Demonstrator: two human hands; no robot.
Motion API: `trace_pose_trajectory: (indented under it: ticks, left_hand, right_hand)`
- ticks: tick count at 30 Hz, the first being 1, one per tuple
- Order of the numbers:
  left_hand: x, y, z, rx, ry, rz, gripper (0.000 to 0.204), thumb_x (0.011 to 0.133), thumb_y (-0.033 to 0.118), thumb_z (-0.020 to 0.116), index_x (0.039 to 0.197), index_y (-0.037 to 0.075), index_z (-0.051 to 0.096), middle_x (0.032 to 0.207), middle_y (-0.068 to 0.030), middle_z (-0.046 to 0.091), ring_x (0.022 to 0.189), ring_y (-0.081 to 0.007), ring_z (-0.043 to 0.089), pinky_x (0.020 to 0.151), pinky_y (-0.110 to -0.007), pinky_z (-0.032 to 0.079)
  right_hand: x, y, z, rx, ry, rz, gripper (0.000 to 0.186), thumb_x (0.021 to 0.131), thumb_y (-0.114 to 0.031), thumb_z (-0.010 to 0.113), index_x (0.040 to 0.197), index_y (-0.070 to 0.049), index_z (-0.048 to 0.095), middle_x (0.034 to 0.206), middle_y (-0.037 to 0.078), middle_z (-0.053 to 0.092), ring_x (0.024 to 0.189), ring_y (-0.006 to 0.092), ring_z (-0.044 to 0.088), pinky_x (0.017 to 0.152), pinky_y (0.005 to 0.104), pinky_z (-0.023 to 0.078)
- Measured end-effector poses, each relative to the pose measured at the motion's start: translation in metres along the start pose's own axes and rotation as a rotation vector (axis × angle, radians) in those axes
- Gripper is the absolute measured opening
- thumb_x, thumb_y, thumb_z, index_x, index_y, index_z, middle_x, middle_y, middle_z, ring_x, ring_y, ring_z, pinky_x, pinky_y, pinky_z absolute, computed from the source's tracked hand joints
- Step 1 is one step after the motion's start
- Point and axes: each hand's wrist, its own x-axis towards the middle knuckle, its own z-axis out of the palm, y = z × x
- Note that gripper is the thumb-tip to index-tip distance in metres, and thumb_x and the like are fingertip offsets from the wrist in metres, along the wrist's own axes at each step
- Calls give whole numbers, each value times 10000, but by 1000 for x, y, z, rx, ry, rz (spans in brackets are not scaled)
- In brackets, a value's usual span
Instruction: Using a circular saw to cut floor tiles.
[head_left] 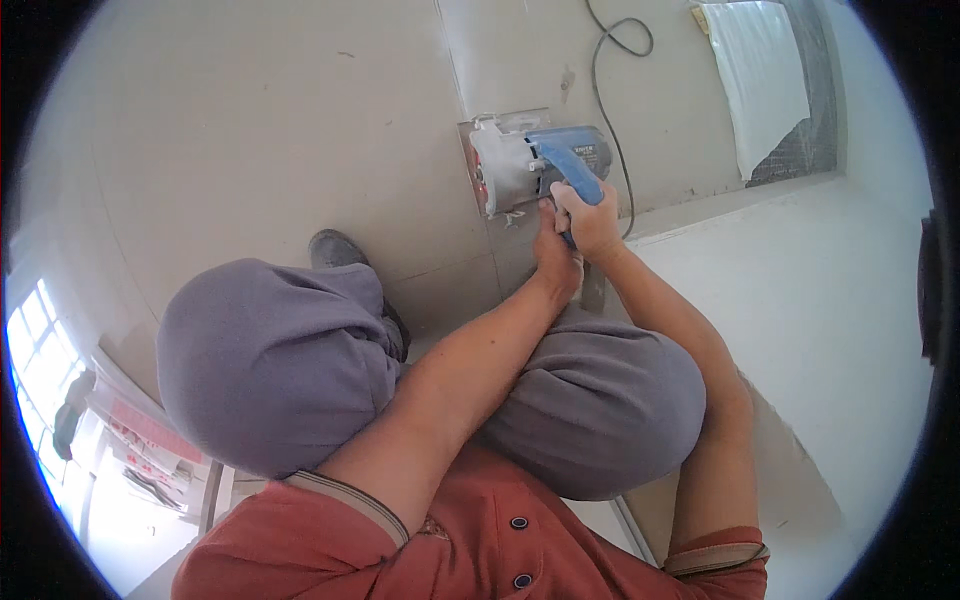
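Note:
A blue electric circular saw (520,160) with a dusty silver-grey guard and a flat metal base plate rests on the tiled floor in front of me. My right hand (592,215) is wrapped round its blue handle (575,170). Close beside it, my left hand (556,258) is closed against the underside of the handle, its fingers partly hidden. The saw's blade is out of sight. A dark power cord (597,80) loops across the floor on the saw's right and runs down toward my right wrist.
Beige floor tiles (250,130) with thin joints spread around the saw. At the upper right, a white sheet (760,85) lies over a dark mesh-like piece. A raised white surface (780,260) stands to my right. My bent knees and one dark shoe (337,250) are close by.

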Motion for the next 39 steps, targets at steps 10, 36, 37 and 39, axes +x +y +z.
trace_pose_trajectory:
  ticks: [10, 36, 37, 39]
  left_hand:
    - [-1, 3, 5, -10, 10, -20, 386, 978, 520, 437, 1037, 155, 548, 963, 14, 594, 937, -144, 591, 857, -352, 473]
    - [-3, 0, 8, 31, 57, -56, 362, 992, 515, 403, 966, 180, 538, 935, 23, 568, 917, -129, 569, 848, -331, 460]
    - [-4, -1, 10, 19, 53, -58, 360, 994, 513, 402, 934, 184, 533, 907, 28, 564, 902, -124, 566, 840, -329, 457]
    - [-2, -3, 8, 20, 48, -73, 367, 993, 516, 403, 952, 178, 540, 918, 28, 571, 910, -125, 570, 839, -330, 458]
  right_hand:
    - [1, -1, 0, -13, -25, -29, 203, 835, -120, 648, 662, -29, 591, 541, -1, 536, 453, 82, 492, 441, 254, 385]
    - [0, 2, -4, -9, -35, -30, 174, 839, -119, 650, 704, -23, 595, 565, -1, 540, 461, 79, 480, 445, 252, 382]
    - [-2, 1, -4, -3, -19, -22, 181, 837, -120, 649, 694, -26, 590, 560, -3, 535, 462, 78, 479, 447, 251, 382]
    - [-2, 0, -5, -1, 0, -14, 188, 836, -121, 648, 684, -28, 584, 554, -4, 531, 464, 77, 479, 450, 251, 382]
